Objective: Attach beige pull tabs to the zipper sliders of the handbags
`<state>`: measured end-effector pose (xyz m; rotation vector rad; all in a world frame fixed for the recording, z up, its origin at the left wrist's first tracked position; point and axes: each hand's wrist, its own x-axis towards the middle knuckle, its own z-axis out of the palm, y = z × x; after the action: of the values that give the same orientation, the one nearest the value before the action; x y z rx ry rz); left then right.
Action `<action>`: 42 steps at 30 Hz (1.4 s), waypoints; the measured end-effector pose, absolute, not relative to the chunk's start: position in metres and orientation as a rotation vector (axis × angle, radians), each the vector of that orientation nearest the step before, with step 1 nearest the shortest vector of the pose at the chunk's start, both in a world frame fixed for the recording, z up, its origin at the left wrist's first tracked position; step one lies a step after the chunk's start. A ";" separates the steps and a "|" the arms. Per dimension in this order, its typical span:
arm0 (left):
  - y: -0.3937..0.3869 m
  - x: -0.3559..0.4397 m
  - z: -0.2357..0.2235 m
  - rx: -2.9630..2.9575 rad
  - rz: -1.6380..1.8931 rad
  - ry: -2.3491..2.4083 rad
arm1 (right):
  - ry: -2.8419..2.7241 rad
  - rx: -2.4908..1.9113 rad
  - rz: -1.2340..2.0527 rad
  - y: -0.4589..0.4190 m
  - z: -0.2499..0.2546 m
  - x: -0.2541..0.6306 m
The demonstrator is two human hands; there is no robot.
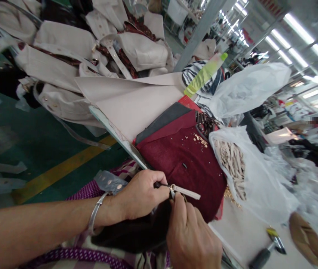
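My left hand [147,192], with a silver bangle at the wrist, is closed in a pinch on the edge of a dark, glossy leather-like piece [136,233] that hangs over the lap. Close against it, my right hand [191,231] is also pinched shut; what its fingertips grip is mostly hidden, with a small shiny metal part showing. Between the two hands sits a small metal ring [172,188]. A narrow beige strap [189,192] runs from that ring to the right, above the maroon cloth [175,157].
Small gold pieces [200,140] and dark pulls [205,123] lie on the cloth. A plastic bag [255,183] holds beige strips [231,164]. At lower right rest a hammer [271,246] and a brown oval piece [307,239]. Beige bags [63,41] are heaped beyond the table's left edge.
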<state>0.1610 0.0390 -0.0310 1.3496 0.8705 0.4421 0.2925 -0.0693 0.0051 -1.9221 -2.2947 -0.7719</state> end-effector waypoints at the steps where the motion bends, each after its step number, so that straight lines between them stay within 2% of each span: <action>1: 0.039 0.162 -0.031 1.358 0.443 0.881 | -2.308 -1.908 -0.801 -0.068 0.007 0.293; 10: 0.033 0.164 -0.030 1.387 0.496 0.909 | -2.452 -1.950 -0.799 -0.068 0.007 0.297; 24: 0.027 0.161 -0.038 1.458 0.586 0.881 | -2.156 -1.976 0.025 -0.063 0.006 0.301; 31: 0.028 0.160 -0.041 1.506 0.570 0.897 | -2.034 -1.968 0.555 -0.056 0.014 0.312; 36: 0.028 0.158 -0.045 1.524 0.601 0.900 | -1.847 -1.969 0.740 -0.048 0.016 0.314; 39: 0.031 0.156 -0.044 1.542 0.568 0.904 | -1.886 -1.958 0.685 -0.051 0.011 0.310; 42: 0.035 0.153 -0.037 1.566 0.499 0.884 | -2.050 -2.017 0.309 -0.061 0.008 0.306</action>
<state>0.1535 0.0346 -0.0371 1.5661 0.8837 0.4994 0.3062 -0.0613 0.0081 -2.0168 -2.0502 0.3091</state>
